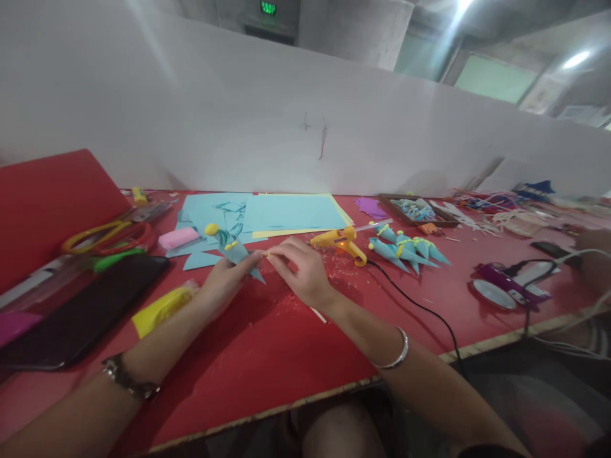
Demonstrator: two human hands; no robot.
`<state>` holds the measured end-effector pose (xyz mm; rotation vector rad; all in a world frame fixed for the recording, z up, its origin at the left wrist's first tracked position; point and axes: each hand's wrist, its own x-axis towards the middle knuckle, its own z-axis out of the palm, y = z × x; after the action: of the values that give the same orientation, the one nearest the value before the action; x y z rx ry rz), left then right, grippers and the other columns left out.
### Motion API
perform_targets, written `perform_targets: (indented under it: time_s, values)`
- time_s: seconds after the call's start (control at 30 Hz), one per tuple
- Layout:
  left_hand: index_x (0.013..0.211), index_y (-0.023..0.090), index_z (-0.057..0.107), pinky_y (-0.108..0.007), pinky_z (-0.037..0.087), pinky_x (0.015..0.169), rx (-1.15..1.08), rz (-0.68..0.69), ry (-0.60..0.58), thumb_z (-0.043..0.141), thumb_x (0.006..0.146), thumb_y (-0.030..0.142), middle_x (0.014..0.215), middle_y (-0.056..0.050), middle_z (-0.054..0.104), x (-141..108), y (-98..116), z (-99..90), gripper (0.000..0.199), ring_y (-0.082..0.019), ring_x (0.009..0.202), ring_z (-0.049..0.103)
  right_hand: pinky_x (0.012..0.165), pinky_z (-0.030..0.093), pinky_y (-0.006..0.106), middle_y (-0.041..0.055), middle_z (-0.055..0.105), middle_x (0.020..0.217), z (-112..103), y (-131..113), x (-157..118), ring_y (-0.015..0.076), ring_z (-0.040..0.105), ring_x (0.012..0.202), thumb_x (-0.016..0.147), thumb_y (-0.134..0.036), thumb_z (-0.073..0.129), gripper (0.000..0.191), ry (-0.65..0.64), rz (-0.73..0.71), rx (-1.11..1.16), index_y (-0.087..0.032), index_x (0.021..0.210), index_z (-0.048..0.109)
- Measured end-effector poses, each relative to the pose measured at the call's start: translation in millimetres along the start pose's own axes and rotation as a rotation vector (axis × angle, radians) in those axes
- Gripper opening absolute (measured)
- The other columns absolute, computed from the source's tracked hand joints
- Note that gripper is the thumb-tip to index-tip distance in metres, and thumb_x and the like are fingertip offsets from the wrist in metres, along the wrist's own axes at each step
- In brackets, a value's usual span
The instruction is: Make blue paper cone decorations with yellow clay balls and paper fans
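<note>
My left hand [223, 281] holds a light blue paper cone [237, 253] tilted, its point toward the lower right. Small yellow balls sit on the cone's upper part, with a larger one at the top left. Thumb and fingertips of my right hand [306, 273] are pinched together close to the left fingertips, on a tiny yellow piece [267, 255] that is too small to name. Just beyond the right hand lies a yellow glue gun [338, 239] with an orange light on it. Several similar blue cones [403, 250] with yellow beads lie to its right.
Blue paper sheets [291, 213] lie at the back by the white partition [238, 127]. Scissors [95, 238], a pink clay block [178, 238], a yellow packet [160, 310] and a black phone [90, 312] are at left. To the right are a tray [446, 221], a purple device [510, 285] and the glue gun's cord [420, 305].
</note>
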<state>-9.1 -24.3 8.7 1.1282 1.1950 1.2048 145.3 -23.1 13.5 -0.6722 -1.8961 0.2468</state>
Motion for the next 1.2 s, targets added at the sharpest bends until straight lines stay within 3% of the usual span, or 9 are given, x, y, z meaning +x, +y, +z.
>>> perform_targets:
  time_s: [0.17, 0.33, 0.47, 0.6, 0.77, 0.97, 1.2]
  values:
    - [0.074, 0.019, 0.066, -0.024, 0.040, 0.065, 0.015, 0.011, -0.069, 0.074, 0.056, 0.047, 0.072, 0.000, 0.065, -1, -1, 2.3, 0.034, -0.016, 0.072, 0.055, 0.073, 0.050, 0.028, 0.0026, 0.067, 0.086, 2, -2, 0, 0.0123, 0.061, 0.082, 0.085, -0.020, 0.047, 0.018, 0.022, 0.056, 0.111, -0.021, 0.088, 0.065]
    - [0.076, 0.018, 0.066, -0.023, 0.037, 0.057, 0.114, 0.054, -0.201, 0.067, 0.065, 0.049, 0.066, 0.002, 0.060, 2, -8, -3.3, 0.032, -0.013, 0.062, 0.050, 0.066, 0.052, 0.027, 0.0010, 0.068, 0.076, 5, -4, 1, 0.0127, 0.063, 0.070, 0.078, -0.026, 0.057, 0.010, 0.099, 0.273, 0.231, -0.020, 0.076, 0.065]
    - [0.079, 0.018, 0.065, -0.023, 0.038, 0.061, 0.186, 0.055, -0.324, 0.066, 0.067, 0.047, 0.074, 0.000, 0.061, 2, -10, -5.1, 0.031, -0.014, 0.069, 0.052, 0.066, 0.052, 0.025, 0.0002, 0.067, 0.075, 7, -3, -1, 0.0120, 0.063, 0.068, 0.076, -0.025, 0.056, 0.008, 0.099, 0.306, 0.289, -0.019, 0.077, 0.062]
    - [0.081, 0.018, 0.065, -0.022, 0.036, 0.057, 0.204, -0.014, -0.309, 0.066, 0.067, 0.048, 0.072, 0.000, 0.059, 0, -8, -3.5, 0.032, -0.013, 0.066, 0.050, 0.067, 0.052, 0.025, 0.0002, 0.066, 0.076, 8, -2, -1, 0.0117, 0.064, 0.070, 0.079, -0.024, 0.052, 0.009, 0.114, 0.315, 0.336, -0.019, 0.083, 0.058]
    - [0.077, 0.018, 0.064, -0.021, 0.034, 0.055, 0.171, -0.014, -0.306, 0.066, 0.066, 0.047, 0.068, 0.001, 0.055, -1, -6, -2.4, 0.031, -0.012, 0.063, 0.047, 0.062, 0.050, 0.024, -0.0008, 0.062, 0.067, 5, -3, 0, 0.0101, 0.061, 0.062, 0.083, -0.028, 0.048, 0.012, 0.100, 0.308, 0.306, -0.019, 0.079, 0.054]
    - [0.081, 0.019, 0.065, -0.021, 0.034, 0.055, 0.189, -0.023, -0.301, 0.065, 0.068, 0.045, 0.070, 0.001, 0.058, -1, -6, -2.1, 0.029, -0.012, 0.061, 0.047, 0.068, 0.052, 0.025, 0.0001, 0.062, 0.075, 8, -1, -2, 0.0110, 0.062, 0.070, 0.079, -0.026, 0.054, 0.007, 0.105, 0.318, 0.301, -0.019, 0.077, 0.056]
    - [0.073, 0.018, 0.064, -0.022, 0.036, 0.057, 0.169, -0.014, -0.284, 0.066, 0.067, 0.043, 0.067, 0.001, 0.059, -4, -3, 0.5, 0.025, -0.012, 0.062, 0.050, 0.073, 0.050, 0.027, 0.0023, 0.063, 0.090, 5, 1, 0, 0.0110, 0.060, 0.078, 0.084, -0.017, 0.044, 0.027, 0.079, 0.247, 0.203, -0.023, 0.103, 0.062]
